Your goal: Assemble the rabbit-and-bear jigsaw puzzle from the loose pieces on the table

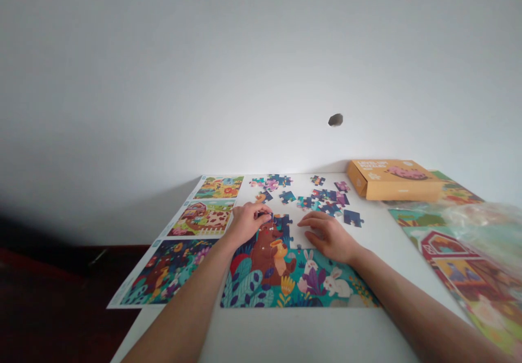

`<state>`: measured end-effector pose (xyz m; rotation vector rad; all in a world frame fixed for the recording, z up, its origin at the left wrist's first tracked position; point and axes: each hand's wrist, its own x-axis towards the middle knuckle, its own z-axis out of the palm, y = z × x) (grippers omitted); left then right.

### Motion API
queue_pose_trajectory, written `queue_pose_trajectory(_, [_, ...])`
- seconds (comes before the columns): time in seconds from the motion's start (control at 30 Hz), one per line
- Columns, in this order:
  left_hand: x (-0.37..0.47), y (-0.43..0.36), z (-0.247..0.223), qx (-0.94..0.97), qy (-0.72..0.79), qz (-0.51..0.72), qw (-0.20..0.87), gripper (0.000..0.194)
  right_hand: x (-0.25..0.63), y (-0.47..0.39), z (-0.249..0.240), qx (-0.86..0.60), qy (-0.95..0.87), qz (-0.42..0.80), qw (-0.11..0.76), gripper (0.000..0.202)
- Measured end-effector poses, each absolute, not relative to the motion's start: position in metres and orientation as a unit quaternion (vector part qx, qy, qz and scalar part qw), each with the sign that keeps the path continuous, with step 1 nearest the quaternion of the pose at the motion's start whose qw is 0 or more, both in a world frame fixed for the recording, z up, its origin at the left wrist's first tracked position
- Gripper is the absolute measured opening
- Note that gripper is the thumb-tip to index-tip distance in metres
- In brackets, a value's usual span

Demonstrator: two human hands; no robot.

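A partly assembled jigsaw (281, 276) with a brown bear, a cub and white rabbits lies on the white table. My left hand (247, 222) is at its upper left edge, thumb and fingers pinched at the border above the bear; whatever they grip is too small to make out. Over the bare gap at the upper right of the jigsaw rests my right hand (328, 236), its fingers bent and apart, nothing visible in them. Loose pieces (326, 195) lie beyond both hands, with a dark blue piece (353, 218) to the right.
A picture sheet (212, 219) with three scenes lies at the left. At the back right stands an orange puzzle box (397, 180). Another farm picture (460, 265) and clear plastic wrapping (485, 227) cover the right side. A white wall (261, 80) rises behind the table.
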<state>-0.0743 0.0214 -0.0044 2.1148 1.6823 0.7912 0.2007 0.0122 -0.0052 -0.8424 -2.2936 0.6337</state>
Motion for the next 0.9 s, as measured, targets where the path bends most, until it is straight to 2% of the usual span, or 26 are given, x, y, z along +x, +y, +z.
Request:
queue_pose_trajectory(0.17, [-0.0712,0.0191,0.0005,0.750,0.601,0.244,0.132,0.018,0.2017,0.0118,-0.0051,-0.319,-0.866,0.239,0.301,0.028])
queue_pose_trajectory(0.43, [-0.0691,0.0158,0.0053,0.766,0.587,0.217,0.147,0.026,0.2014,0.0122,-0.0043,-0.318,-0.866,0.241,0.301,0.027])
queue_pose_trajectory(0.9, [-0.0699,0.0171,-0.0006,0.758,0.611,0.199,0.107,0.022,0.2007,0.0107,-0.0033,-0.318,-0.863,0.242,0.308,0.027])
